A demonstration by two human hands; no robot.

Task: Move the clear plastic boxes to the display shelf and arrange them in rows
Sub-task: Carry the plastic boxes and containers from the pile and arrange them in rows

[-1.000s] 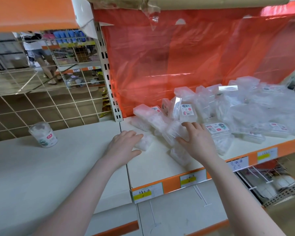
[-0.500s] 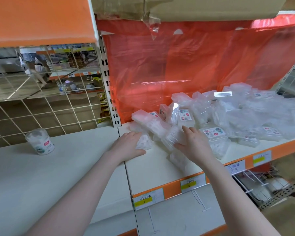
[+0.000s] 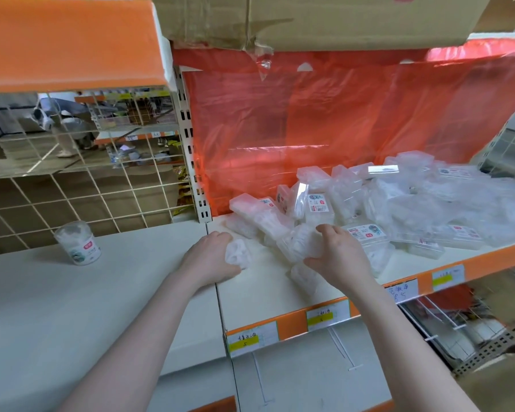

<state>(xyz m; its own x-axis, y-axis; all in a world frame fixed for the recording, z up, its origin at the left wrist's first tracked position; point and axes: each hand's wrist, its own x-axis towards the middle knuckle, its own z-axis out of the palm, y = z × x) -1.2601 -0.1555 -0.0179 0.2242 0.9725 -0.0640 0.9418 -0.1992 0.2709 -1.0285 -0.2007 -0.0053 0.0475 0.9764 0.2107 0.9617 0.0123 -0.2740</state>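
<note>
Left hand (image 3: 210,260) fingers curl round one clear box (image 3: 238,253); right hand (image 3: 338,257) fingers grip another (image 3: 302,243). Bare shelf (image 3: 265,292) lies below both, toward its orange edge.

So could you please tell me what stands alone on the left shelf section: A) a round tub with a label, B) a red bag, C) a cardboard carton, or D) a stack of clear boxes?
A: a round tub with a label stands by itself on the left shelf section, apart from the pile of clear boxes.
</note>
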